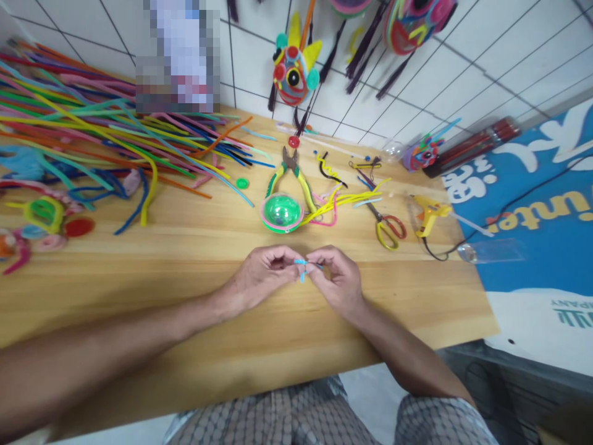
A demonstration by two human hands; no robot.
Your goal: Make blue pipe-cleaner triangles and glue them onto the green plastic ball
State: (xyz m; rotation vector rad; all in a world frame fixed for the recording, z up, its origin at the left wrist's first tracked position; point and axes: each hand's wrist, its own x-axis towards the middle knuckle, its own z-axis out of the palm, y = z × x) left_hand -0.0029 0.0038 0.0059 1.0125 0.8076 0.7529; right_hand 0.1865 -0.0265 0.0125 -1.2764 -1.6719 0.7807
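A short light-blue pipe cleaner [302,277] is pinched between my two hands over the front of the wooden table. My left hand [259,275] grips it from the left with thumb and fingertips, and my right hand [337,281] pinches it from the right. One bit of it hangs down between the fingertips; the rest is partly hidden by them. Just beyond my hands sits a green bowl-shaped shell [281,213] with a pink rim. Pliers [290,162] with green-yellow handles lie behind it, handles spread. Yellow pipe cleaners [345,199] lie beside the shell.
Many coloured pipe cleaners [92,117] are heaped at the back left. Scissors [388,227] and a yellow glue gun [432,216] with a black cord lie on the right. Decorated fish-like ornaments [295,74] hang by the tiled wall. A blue printed board [546,210] stands right.
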